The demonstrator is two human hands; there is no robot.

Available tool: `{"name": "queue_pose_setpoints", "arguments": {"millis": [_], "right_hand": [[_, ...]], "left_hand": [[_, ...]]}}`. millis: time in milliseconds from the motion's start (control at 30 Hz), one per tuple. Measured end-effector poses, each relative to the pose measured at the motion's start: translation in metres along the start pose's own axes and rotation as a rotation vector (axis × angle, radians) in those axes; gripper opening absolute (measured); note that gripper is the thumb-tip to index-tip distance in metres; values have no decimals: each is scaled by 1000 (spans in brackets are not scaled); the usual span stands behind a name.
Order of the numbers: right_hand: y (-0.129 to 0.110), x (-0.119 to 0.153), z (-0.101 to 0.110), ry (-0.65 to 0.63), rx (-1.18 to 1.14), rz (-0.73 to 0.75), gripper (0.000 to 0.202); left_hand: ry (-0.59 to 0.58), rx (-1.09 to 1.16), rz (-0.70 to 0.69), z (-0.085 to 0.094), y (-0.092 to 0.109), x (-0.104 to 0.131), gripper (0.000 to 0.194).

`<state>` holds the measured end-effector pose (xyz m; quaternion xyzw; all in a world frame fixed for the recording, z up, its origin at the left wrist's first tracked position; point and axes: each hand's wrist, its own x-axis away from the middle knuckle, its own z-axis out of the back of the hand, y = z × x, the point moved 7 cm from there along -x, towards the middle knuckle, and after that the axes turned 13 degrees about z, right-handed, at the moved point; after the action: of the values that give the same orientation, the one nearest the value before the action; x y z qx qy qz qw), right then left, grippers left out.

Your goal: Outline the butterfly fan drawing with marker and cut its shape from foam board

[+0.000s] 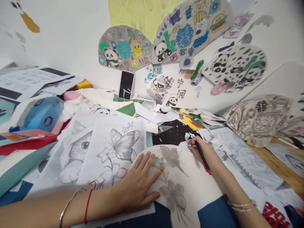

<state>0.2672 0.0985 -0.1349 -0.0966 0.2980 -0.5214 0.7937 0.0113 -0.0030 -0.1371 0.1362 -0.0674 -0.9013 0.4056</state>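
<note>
A pale fan-shaped sheet [197,190] lies in front of me, bearing a grey-shaded butterfly and flowers. Spread flat across its left side is my left hand [139,182], fingers apart and holding nothing. My right hand [206,153], at the sheet's upper right edge, is closed around a black pen [201,155] with a red end. The fingers hide the pen's tip, so I cannot tell whether it touches anything. Left of the sheet is a printed butterfly-and-flower picture [118,145], partly covering a cat picture [77,155].
A phone [126,85] leans upright against the wall. Painted panda fans [235,66] hang behind it. Colored pencils [192,122] and paper scraps lie beyond my right hand. At right is a spiral sketchbook [247,155]; at left, a blue tissue pack [44,114].
</note>
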Motion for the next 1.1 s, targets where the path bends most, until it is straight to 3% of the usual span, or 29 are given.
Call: {"name": "queue_pose_setpoints", "arguments": {"millis": [167,467,867,1100], "right_hand": [[-21,1,7,-74,85,56,10],[-72,1,-9,-135,-177,176,15],[-84,-1,-26,-121,-87,388,14],[-93,-4,-41,-256,30,441,10]], "left_hand": [[-54,75,-6,-3,-5,2,70],[-60,125,-28,-3,-4,0,66],[-75,119,-26,-6,-3,-1,61],[-42,140,-17,-5,-3,0,62]]}}
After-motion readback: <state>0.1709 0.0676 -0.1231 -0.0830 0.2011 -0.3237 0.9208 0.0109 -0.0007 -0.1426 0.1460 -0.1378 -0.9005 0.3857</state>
